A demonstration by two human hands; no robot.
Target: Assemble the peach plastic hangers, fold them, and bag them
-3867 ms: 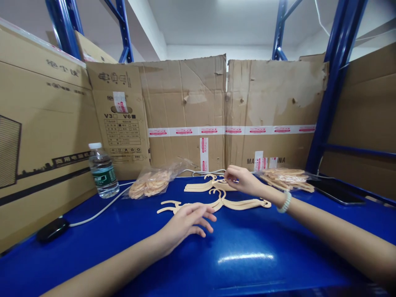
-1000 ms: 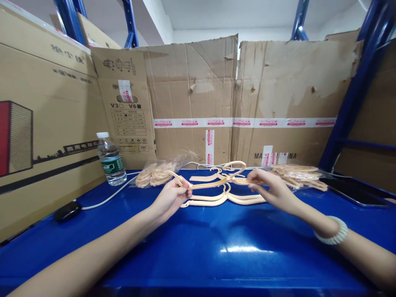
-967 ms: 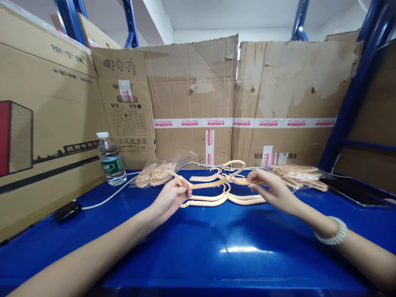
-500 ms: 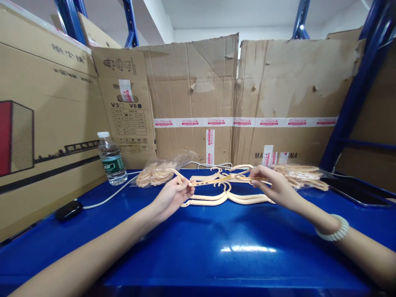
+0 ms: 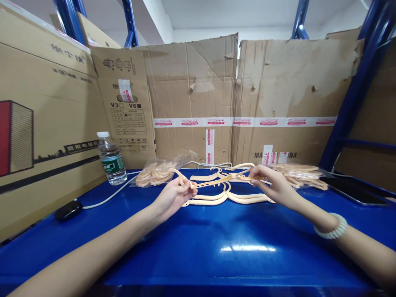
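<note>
A cream plastic clothes hanger (image 5: 214, 182) is stretched between my hands, above the table and seen nearly edge-on. My left hand (image 5: 173, 194) pinches its left end, where a curved piece sticks up past the fingers. The fingertips of my right hand (image 5: 269, 182) close on its right part; the exact grip is partly hidden. Beneath and just behind it, several similar hangers lie on the blue table (image 5: 198, 247), among them a front hanger (image 5: 208, 202) and a farther hanger (image 5: 204, 178), their hooks pointing away from me.
Clear bags of cream hanger parts lie at the left (image 5: 154, 172) and the right (image 5: 301, 175). A water bottle (image 5: 111, 161), a black mouse-like object (image 5: 68, 209) and a white cable (image 5: 108, 201) are on the left. A dark tablet-like device (image 5: 355, 193) lies far right. Cardboard (image 5: 192, 90) walls the back.
The left end of the held hanger and my left hand have shifted very slightly right and down. My right hand stays almost still, its grip unchanged.
</note>
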